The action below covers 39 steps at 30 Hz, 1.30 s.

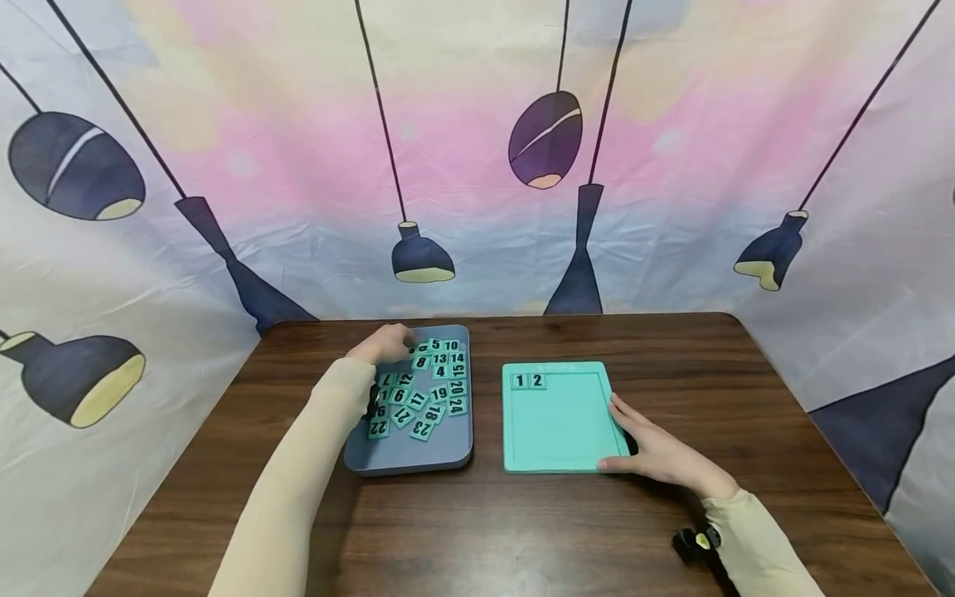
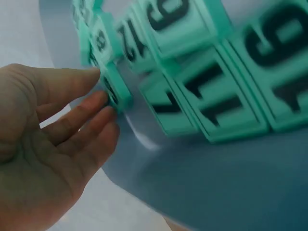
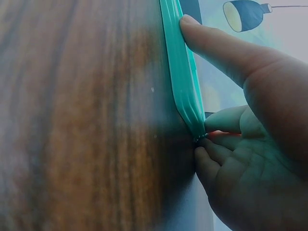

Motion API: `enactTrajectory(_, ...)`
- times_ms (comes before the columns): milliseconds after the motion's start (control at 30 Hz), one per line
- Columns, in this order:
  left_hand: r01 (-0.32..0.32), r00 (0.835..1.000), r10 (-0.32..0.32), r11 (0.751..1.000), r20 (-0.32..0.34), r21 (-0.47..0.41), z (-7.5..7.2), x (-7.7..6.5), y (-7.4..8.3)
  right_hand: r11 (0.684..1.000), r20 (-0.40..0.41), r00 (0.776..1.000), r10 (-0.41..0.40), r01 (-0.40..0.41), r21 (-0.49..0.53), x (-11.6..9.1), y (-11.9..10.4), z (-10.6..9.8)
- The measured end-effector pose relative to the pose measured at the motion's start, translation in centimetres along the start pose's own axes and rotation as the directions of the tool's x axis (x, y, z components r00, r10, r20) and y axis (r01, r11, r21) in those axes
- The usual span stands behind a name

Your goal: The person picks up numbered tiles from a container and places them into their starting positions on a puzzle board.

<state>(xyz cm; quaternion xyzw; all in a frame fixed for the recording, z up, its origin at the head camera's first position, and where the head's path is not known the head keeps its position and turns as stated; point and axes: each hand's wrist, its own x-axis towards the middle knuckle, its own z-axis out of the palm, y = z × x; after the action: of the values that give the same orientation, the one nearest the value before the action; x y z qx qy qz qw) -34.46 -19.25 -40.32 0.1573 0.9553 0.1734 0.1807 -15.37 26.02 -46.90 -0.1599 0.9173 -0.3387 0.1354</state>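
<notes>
My left hand (image 1: 386, 342) reaches over the far left side of a blue-grey tray (image 1: 449, 448). In the left wrist view, its thumb and fingertips pinch the edge of a green number tile (image 2: 119, 89), whose number I cannot read. Several other green tiles (image 1: 421, 429) with black numbers lie in the tray, some tilted or overlapping. To the right is a square mint-green tile board (image 1: 559, 427), with tiles 1 (image 1: 520, 381) and 2 (image 1: 537, 381) side by side in its upper left corner. My right hand (image 1: 664, 452) holds the board's near right corner, thumb on the near edge, fingers along the right side.
Tray and board rest on a dark wood table (image 1: 477, 531), with a gap between them. A cloth backdrop (image 1: 477, 166) printed with hanging lamps stands behind the table. A small black device (image 1: 694, 543) is strapped at the right wrist.
</notes>
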Motion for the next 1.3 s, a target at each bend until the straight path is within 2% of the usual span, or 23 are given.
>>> enactTrajectory(200,0.046,0.999,-0.047,0.998,-0.018,-0.031,0.2,-0.4,-1.2,1.0,0.003,1.0,-0.001,0.001,0.021,0.0,0.0,0.0)
enactTrajectory(567,0.054,0.998,-0.055,0.997,-0.012,-0.055,-0.1,-0.9,-1.1,1.0,0.001,1.0,0.002,-0.002,0.012,0.1,-0.1,0.1)
enactTrajectory(667,0.038,0.999,-0.039,0.994,-0.01,-0.098,-0.5,-1.5,-1.1,1.0,0.003,1.0,0.0,0.0,0.008,0.1,-0.1,0.1)
enactTrajectory(767,0.024,0.999,-0.031,0.985,-0.035,-0.169,-1.2,-2.0,-0.6,1.0,0.005,1.0,-0.006,0.006,0.011,0.0,-0.2,0.0)
enactTrajectory(900,-0.027,0.997,0.005,0.954,-0.076,-0.298,-2.4,-2.0,0.7,1.0,-0.005,1.0,-0.013,0.013,0.009,-0.2,-0.1,-0.2)
enactTrajectory(967,-0.062,0.995,0.033,0.943,-0.092,-0.327,-2.9,-1.9,1.7,1.0,-0.009,1.0,-0.015,0.015,0.003,-0.2,-0.1,-0.3)
enactTrajectory(1067,-0.102,0.991,0.069,0.944,-0.116,-0.312,-3.3,-1.5,3.5,1.0,-0.009,1.0,-0.016,0.016,-0.002,-0.2,0.0,-0.3)
enactTrajectory(1167,-0.13,0.988,0.097,0.937,-0.118,-0.325,-3.0,-0.8,5.3,1.0,-0.007,1.0,-0.015,0.015,-0.002,-0.2,0.0,-0.3)
enactTrajectory(1300,-0.166,0.985,0.131,0.904,-0.115,-0.394,-1.9,0.3,7.9,1.0,-0.008,1.0,-0.019,0.019,0.001,-0.1,0.0,0.0)
